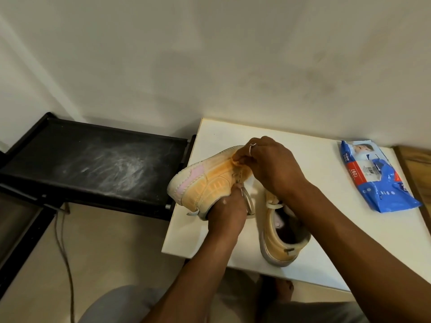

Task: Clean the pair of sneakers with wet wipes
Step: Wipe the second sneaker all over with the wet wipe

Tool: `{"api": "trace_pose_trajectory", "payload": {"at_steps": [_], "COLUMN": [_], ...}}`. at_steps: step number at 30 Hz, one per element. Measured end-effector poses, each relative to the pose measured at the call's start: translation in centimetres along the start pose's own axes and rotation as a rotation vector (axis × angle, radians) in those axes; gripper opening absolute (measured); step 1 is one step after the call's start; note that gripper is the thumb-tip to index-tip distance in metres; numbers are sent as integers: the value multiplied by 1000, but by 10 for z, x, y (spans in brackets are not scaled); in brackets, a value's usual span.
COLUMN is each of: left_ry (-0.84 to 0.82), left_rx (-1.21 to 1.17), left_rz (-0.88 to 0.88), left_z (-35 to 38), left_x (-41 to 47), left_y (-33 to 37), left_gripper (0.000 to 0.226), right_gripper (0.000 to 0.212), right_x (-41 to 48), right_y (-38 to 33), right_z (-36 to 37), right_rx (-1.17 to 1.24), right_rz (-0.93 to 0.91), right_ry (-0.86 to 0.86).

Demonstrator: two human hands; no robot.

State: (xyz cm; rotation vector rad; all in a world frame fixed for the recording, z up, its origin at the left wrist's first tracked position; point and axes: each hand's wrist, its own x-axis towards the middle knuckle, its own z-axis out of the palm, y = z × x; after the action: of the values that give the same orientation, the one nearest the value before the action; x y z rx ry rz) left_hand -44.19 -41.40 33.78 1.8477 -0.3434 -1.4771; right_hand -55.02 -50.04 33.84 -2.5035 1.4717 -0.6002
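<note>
White table (314, 217): left hand (227, 213) grips the raised sneaker (205, 183), right hand (272, 166) pinches its upper; wipes pack (377, 180) (marked "297").

At centre, the front of the lower sneaker (277, 241) is covered by the right hand (272, 169). The fingers of the left hand (227, 213) are hidden behind the raised sneaker (205, 183). What is pinched by the right fingertips cannot be told. The small print on the pack (375, 178) is unreadable. The shelf (93, 159) is cut by the left edge, the cable (64, 252) by the bottom edge.
</note>
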Motion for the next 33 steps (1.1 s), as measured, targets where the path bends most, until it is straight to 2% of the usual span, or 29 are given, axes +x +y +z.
{"api": "trace_pose_trajectory", "payload": {"at_steps": [2,4,7,12,17,20,23,28,30,33], "left_ry": [24,2,34,78,85,102,120,102,110,114], "left_rx": [-8,-63,-46,-61,-88,-113,-89,-74,-80,-82], "left_rz": [21,40,54,45,39,23,41,64,75,55], "left_z": [1,4,5,2,3,4,4,5,5,5], "left_x": [7,8,12,14,23,21,23,22,25,27], "left_y": [-5,-6,-8,-8,-9,-6,-9,-12,-14,-13], "left_gripper": [54,60,72,72,61,62,68,63,59,62], "right_gripper": [19,19,19,17,18,17,15,19,18,17], "right_x": [0,1,4,10,6,4,8,12,12,11], "right_y": [8,17,27,22,-5,-12,-3,16,12,-6], "right_z": [1,1,2,2,12,14,11,8,10,14], "right_rx": [-67,-93,-36,80,125,140,81,6,15,92], "right_rz": [47,121,233,310,144,55,105,290,282,174], "right_ry": [3,3,12,-32,-111,-71,-20,2,-2,-51]}}
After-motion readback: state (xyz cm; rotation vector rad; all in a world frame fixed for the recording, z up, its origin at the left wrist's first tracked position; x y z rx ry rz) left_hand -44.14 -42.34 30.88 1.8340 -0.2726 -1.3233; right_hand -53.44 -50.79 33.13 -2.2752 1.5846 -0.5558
